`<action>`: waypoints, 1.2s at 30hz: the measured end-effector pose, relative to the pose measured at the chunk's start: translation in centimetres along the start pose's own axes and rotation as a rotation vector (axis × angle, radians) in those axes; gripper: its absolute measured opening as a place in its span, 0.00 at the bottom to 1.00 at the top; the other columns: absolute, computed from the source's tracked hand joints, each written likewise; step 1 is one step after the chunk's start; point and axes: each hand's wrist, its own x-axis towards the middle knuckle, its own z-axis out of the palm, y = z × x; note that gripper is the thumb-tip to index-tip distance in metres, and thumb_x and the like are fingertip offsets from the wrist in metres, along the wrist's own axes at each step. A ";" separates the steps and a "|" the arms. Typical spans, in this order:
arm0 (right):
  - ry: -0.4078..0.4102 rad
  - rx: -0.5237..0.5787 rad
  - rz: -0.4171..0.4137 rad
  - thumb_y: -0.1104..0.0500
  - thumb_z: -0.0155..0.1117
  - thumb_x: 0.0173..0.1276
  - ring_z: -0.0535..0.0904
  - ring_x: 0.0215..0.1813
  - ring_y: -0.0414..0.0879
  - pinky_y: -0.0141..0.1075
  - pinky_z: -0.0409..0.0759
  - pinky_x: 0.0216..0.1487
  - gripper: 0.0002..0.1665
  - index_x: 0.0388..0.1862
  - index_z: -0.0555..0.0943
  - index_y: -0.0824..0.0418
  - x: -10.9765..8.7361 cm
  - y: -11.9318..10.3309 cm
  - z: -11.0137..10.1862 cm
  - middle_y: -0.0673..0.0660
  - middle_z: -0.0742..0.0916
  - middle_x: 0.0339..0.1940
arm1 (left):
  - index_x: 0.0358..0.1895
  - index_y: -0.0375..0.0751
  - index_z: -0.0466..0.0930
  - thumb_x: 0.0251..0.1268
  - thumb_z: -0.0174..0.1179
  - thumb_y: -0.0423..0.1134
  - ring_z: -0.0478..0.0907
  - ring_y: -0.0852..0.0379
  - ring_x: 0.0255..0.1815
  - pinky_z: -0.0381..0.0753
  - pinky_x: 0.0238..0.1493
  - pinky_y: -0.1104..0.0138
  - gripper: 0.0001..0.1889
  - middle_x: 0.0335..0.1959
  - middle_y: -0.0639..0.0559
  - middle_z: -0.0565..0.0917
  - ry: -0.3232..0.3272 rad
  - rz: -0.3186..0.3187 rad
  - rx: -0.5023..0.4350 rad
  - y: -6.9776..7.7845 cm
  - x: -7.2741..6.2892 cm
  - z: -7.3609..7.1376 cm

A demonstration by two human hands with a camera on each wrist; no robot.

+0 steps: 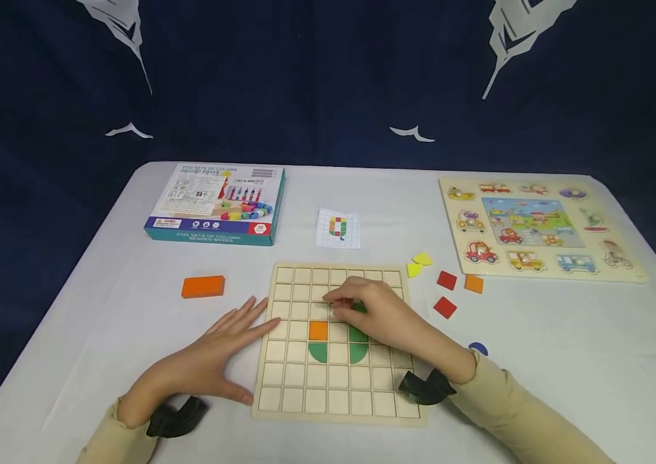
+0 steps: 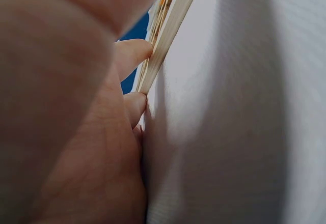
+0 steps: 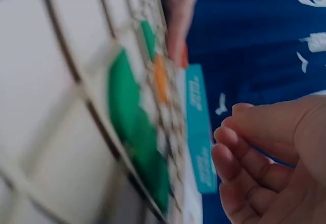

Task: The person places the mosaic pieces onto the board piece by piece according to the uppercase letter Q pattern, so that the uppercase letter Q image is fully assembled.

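Note:
A wooden grid board (image 1: pixel 281 399) lies on the table, with an orange square (image 1: pixel 318 330) and green rounded pieces (image 1: pixel 358 354) set in its cells. Over the upper middle of it, my right hand (image 1: pixel 383 312) pinches a red tile (image 1: pixel 345 301) between thumb and index finger, mostly hidden by them. From the right wrist, the curled fingers (image 3: pixel 257 175) are seen apart from the board, and the tile does not show. My left hand (image 1: pixel 206 357) lies spread on the table at the board's left side, its fingertips (image 2: pixel 136 53) touching the edge.
Yellow pieces (image 1: pixel 414 270), red squares (image 1: pixel 445 307), an orange square (image 1: pixel 474 284) and a blue piece (image 1: pixel 478 348) lie to the right. A pattern card (image 1: pixel 322 237) is behind the board. Further out are a box (image 1: pixel 212 234), an orange block (image 1: pixel 203 287) and a puzzle board (image 1: pixel 548 270).

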 end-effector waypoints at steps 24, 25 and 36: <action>0.509 -0.157 0.463 0.55 0.65 0.63 0.75 0.40 0.40 0.18 0.73 0.39 0.17 0.51 0.82 0.55 -14.0 12.6 -9.0 0.50 0.81 0.44 | 0.73 0.56 0.53 0.32 0.75 0.58 0.30 0.49 0.73 0.33 0.66 0.44 0.58 0.75 0.52 0.41 0.006 -0.028 -0.055 -0.1 0.1 0.3; 0.511 -0.149 0.482 0.56 0.66 0.63 0.76 0.40 0.41 0.18 0.73 0.38 0.17 0.51 0.82 0.58 -14.0 12.4 -8.9 0.52 0.81 0.43 | 0.73 0.56 0.53 0.33 0.76 0.57 0.30 0.49 0.73 0.33 0.66 0.44 0.58 0.75 0.52 0.41 0.006 -0.028 -0.057 -0.1 0.1 0.3; 0.493 -0.216 0.549 0.68 0.66 0.59 0.77 0.38 0.52 0.16 0.70 0.32 0.18 0.50 0.80 0.69 -12.7 9.6 -8.4 0.64 0.82 0.41 | 0.73 0.57 0.53 0.31 0.76 0.57 0.30 0.50 0.73 0.32 0.66 0.44 0.58 0.75 0.54 0.40 0.006 -0.052 -0.068 0.0 0.0 0.4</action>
